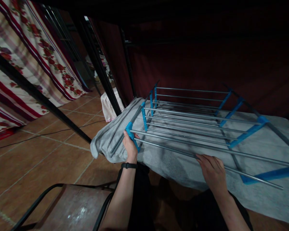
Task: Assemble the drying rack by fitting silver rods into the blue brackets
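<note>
A rack of grey metal rods with blue plastic brackets lies on a grey blanket. My left hand wraps round the front-left blue bracket, its thumb on the inner side. In my right hand is the nearest metal rod, held right of its middle. That rod's left end meets the bracket by my left fingers; whether it sits inside the bracket is hidden. Its right end is free, past the lower blue bracket on the right. Several other rods span the two sides behind it.
Black metal posts and a slanting bar stand at the left. A chair is at the lower left. A dark red curtain hangs behind; a floral curtain hangs far left. A cable crosses the tiled floor.
</note>
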Available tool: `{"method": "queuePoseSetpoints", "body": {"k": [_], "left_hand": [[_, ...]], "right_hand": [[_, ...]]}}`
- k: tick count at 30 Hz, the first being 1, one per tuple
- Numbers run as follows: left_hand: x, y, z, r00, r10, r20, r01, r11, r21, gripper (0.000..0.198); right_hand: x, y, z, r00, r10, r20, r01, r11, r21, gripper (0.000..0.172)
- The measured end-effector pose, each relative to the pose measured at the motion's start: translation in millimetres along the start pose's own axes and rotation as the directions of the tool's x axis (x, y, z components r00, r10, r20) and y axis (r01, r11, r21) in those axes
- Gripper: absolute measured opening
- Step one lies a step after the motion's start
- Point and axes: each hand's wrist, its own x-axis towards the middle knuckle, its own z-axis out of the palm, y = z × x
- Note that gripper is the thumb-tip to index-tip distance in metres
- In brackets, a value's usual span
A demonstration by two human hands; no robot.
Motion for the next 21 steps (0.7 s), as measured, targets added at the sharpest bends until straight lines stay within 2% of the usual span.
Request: {"method": "queuePoseSetpoints", "body": {"k": [6,10,17,21], "left_hand": [[2.2,-4.5,2.9,0.996,-0.037,-0.076,0.037,0.999,0.000,0.063],[3.4,-9.2,3.9,0.995,-0.060,-0.082,0.059,0.998,-0.026,0.065],[3.8,-12.7,3.2,0.996,-0.072,-0.057,0.072,0.997,-0.017,0.070],[2.8,-10.9,3.5,0.995,-0.073,-0.072,0.075,0.997,0.024,0.070]], "right_hand": [[2.0,-0.7,-2.8,0.999,-0.024,-0.029,0.024,1.000,-0.015,0.025],[3.2,0.3,-3.4,1.000,-0.012,-0.021,0.012,1.000,-0.017,0.026],[18.7,-3.0,-10.3,0.994,-0.035,0.102,0.043,0.996,-0.073,0.032],[24.8,-1.9,-6.0,0.994,-0.021,0.107,0.028,0.998,-0.064,0.036]]}}
